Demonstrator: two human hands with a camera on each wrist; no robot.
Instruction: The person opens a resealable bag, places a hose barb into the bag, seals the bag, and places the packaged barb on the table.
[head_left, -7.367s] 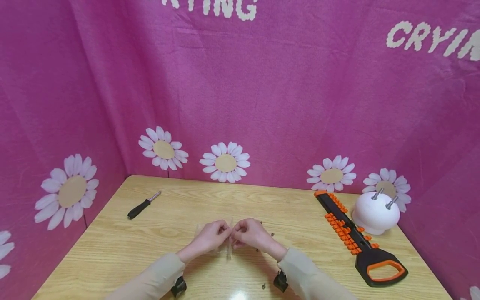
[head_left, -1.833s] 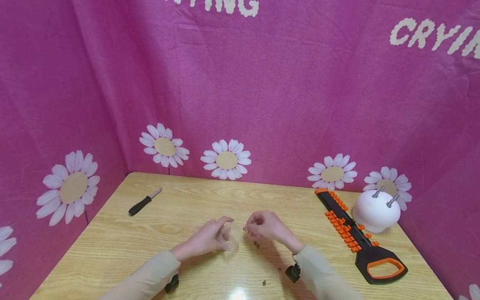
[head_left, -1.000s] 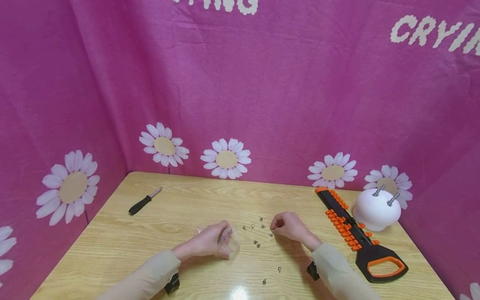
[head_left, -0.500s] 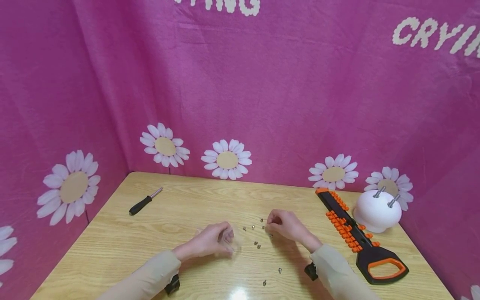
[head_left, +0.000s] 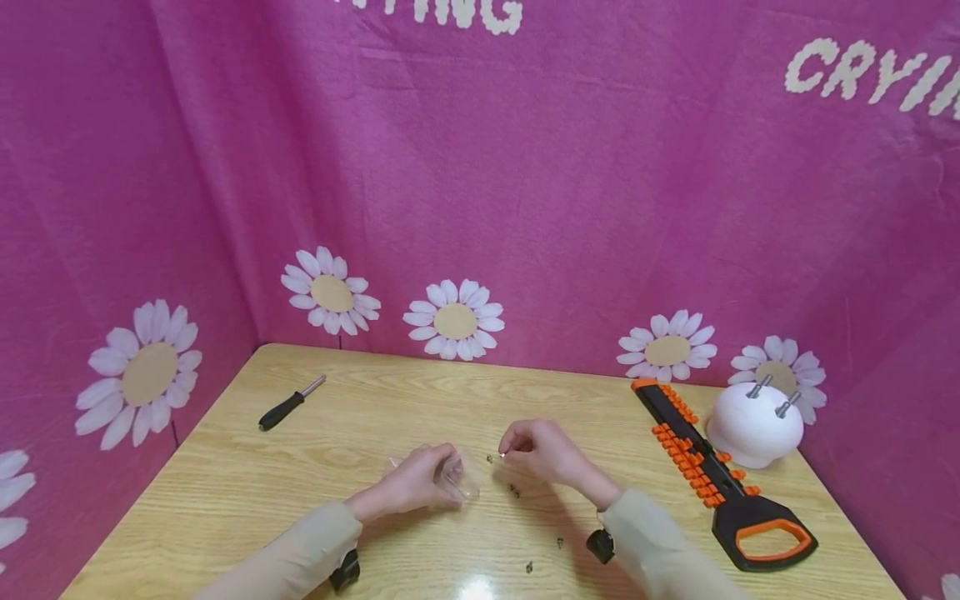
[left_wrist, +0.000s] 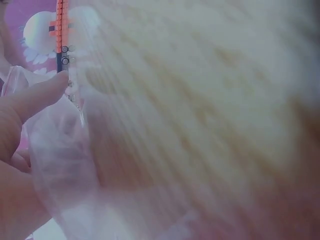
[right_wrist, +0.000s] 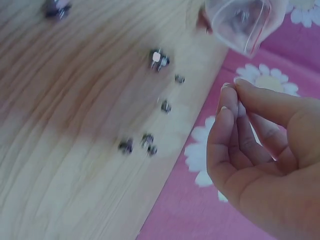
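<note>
My left hand [head_left: 420, 479] holds a clear plastic zip bag [head_left: 470, 485] by its side, low over the table. In the right wrist view the bag's mouth faces this way, and a few small metal pieces [right_wrist: 242, 19] show inside. My right hand [head_left: 546, 450] is a short way to the right of the bag. Its thumb and forefinger pinch a tiny bright metal screw [head_left: 502, 455], mostly hidden by the fingertips. Several similar small screws [head_left: 514, 491] lie on the table below and beside the right hand, and some are hidden by it.
A black-handled screwdriver [head_left: 282, 411] lies at the back left of the wooden table [head_left: 360, 392]. At the right lies a long black and orange plastic piece [head_left: 757, 521] with orange teeth. Beside it stands a white rounded object [head_left: 753, 429] with two metal pins.
My right hand has moved left toward the bag from over the screws. The left hand keeps its hold on the bag in nearly the same place; both hands met at the bag in the oldest frame.
</note>
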